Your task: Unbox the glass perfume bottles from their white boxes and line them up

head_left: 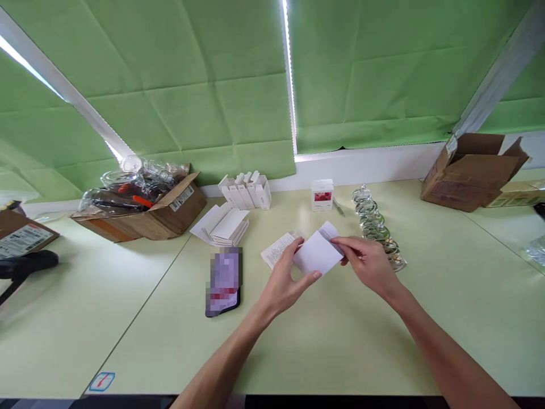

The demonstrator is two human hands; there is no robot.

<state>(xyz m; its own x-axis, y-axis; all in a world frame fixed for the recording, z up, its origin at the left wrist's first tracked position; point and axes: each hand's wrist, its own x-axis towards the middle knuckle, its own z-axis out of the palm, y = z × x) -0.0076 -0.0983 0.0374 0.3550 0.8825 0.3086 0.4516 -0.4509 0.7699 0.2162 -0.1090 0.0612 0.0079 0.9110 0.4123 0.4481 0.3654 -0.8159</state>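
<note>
- Over the middle of the bench [315,346], a small white carton [320,254] sits between my two hands, tilted, its flap toward the far right.
- My left hand [284,285] grips it, thumb along the near edge and fingers at the far left.
- My right hand [369,260] pinches the flap between thumb and fingers.
- Just beyond my left fingers lies a printed leaflet [275,250].
- Further left I have a phone [225,278], its screen blurred, with a stack of flattened white cartons [230,225] behind it and a row of upright white cartons [246,193] farther back.
- Past my right hand runs a line of clear plastic packets [371,218]; near them, a pen [339,208] lies beside a white box with a red picture [322,186].
</note>
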